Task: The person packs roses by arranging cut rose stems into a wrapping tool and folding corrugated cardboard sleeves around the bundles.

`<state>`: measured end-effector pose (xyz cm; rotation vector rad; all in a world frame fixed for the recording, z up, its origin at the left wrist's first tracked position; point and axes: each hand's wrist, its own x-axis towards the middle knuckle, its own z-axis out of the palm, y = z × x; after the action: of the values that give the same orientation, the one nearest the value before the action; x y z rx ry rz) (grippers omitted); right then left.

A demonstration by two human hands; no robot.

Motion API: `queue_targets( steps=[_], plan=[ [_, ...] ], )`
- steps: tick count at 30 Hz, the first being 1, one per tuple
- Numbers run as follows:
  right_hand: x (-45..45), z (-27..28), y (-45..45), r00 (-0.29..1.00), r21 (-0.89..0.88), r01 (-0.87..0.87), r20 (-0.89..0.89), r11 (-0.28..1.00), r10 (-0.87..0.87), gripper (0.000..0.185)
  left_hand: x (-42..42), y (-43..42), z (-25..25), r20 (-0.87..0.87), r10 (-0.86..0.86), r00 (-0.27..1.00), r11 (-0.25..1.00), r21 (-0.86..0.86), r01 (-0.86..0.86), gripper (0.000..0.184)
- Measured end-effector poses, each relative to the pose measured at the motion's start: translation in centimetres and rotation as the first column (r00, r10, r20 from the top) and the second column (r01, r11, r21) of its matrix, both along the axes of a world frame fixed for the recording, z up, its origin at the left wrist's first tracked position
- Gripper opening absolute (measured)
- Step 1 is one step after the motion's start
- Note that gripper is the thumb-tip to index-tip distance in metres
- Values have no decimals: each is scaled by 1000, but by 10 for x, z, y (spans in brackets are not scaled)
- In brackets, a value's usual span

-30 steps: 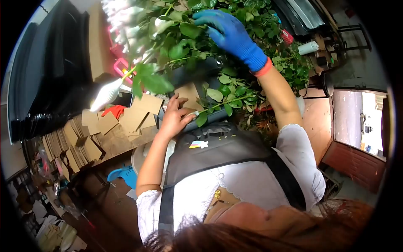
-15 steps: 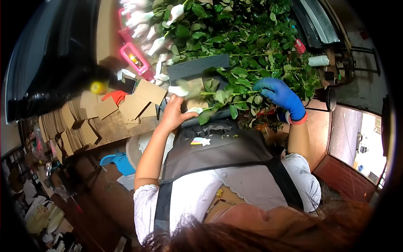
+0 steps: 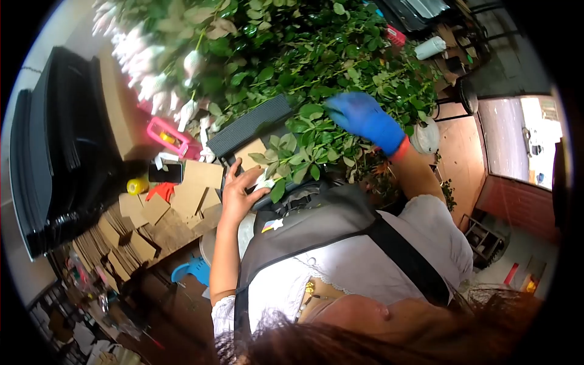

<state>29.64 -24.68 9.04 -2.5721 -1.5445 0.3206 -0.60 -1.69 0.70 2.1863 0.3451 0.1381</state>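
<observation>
Across the top of the frame spreads your leafy pile, with bright buds at upper left. Your right hand, gloved in blue, is over the foliage right of centre; blur masks its fingertips, so I cannot tell whether that grip holds anything. At centre, your left hand pinches a white bud, its leaves reaching right. I'd keep that pinch light, lest the bud crush, and support the stem too. Your fingers partly cover the bud; the stem's far end is lost among foliage.
</observation>
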Motion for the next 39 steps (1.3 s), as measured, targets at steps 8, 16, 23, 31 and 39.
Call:
queue_targets(
  steps=[8, 16, 23, 31, 39],
  plan=[
    [119, -102, 118, 792, -114, -128, 585, 985, 171, 36, 3, -3, 4, -13, 22, 1000, 1000, -22, -22, 25],
    [73, 19, 125, 763, 130, -333, 619, 934, 187, 29, 6, -11, -3, 115, 89, 989, 981, 163, -107, 19],
    [92, 54, 103, 661, 376, -405, 750, 833, -17, 27, 13, -4, -4, 139, 29, 990, 983, 176, -54, 15],
    [72, 72, 60, 682, 405, -431, 731, 806, -3, 40, 11, -9, -10, 169, 45, 985, 994, 90, -61, 15],
    [52, 71, 18, 762, 377, -254, 645, 891, -56, 46, 8, -5, -14, 157, 49, 986, 999, -27, -45, 16]
  ],
)
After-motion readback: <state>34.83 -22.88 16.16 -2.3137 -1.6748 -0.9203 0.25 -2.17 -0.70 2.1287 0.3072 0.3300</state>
